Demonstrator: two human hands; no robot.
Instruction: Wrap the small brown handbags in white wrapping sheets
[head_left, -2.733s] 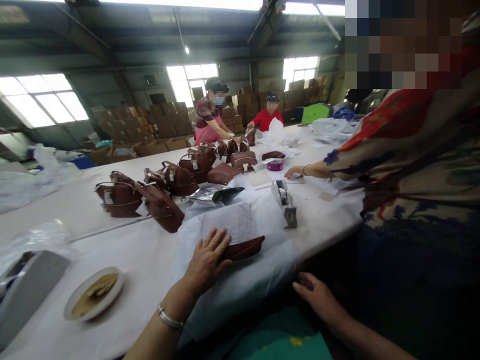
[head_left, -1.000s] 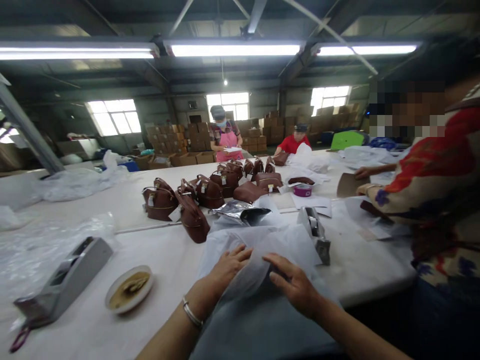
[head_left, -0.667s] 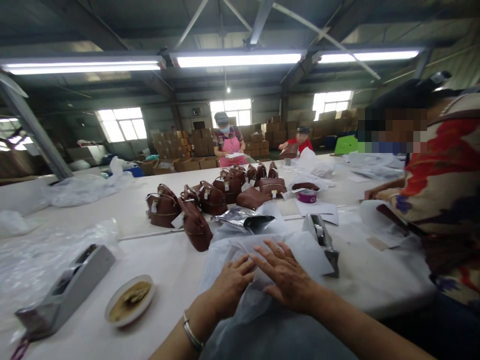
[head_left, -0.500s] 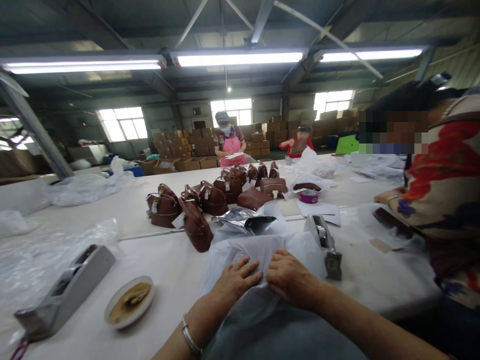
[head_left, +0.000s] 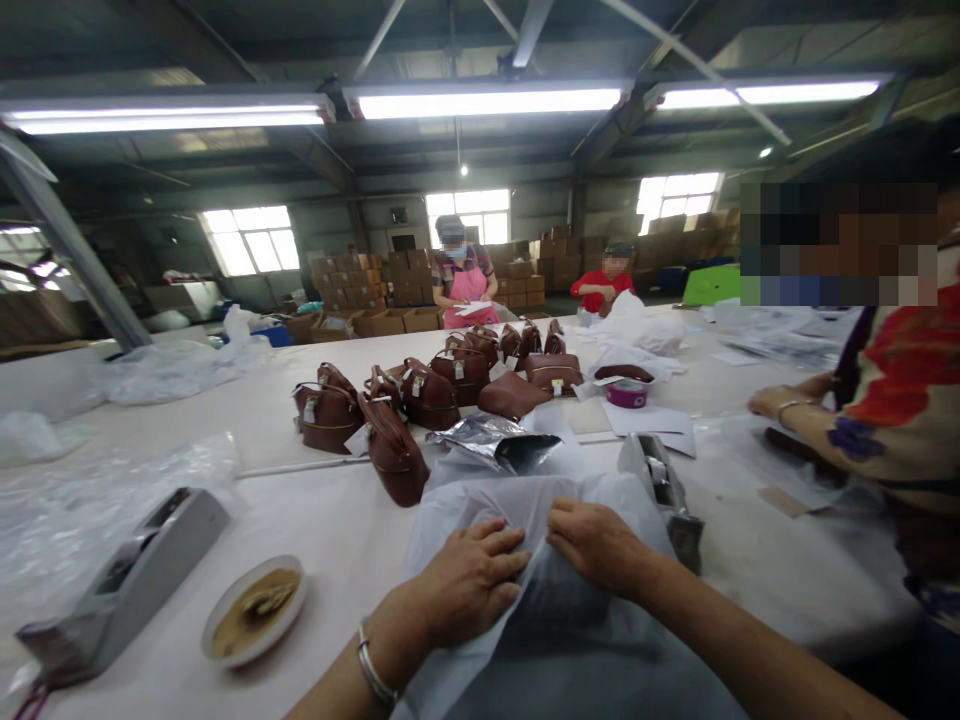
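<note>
A thin white wrapping sheet [head_left: 448,510] lies before me at the table's near edge. A darker bulky shape shows faintly through it, too covered to name. My left hand [head_left: 476,575], with a silver bangle at the wrist, rests flat on the sheet with fingers stretched out. Just right of it, my right hand [head_left: 596,540] has its fingers bent together, pinching the sheet. Beyond the hands is a crumpled silver foil bag [head_left: 487,440]. Several brown handbags [head_left: 397,450] with tags stand farther back on the white table.
Grey tape dispensers stand left [head_left: 127,580] and right [head_left: 660,490]. A shallow dish [head_left: 255,610] holding brownish liquid sits near the left dispenser. Clear plastic bags [head_left: 105,500] cover the left side. A co-worker [head_left: 892,400] in a flowered sleeve works at right; two people are across the table.
My left hand has flattened more over the sheet. My right hand has shifted slightly right, and the darker shape under the sheet shows more. The co-worker at right has moved slightly.
</note>
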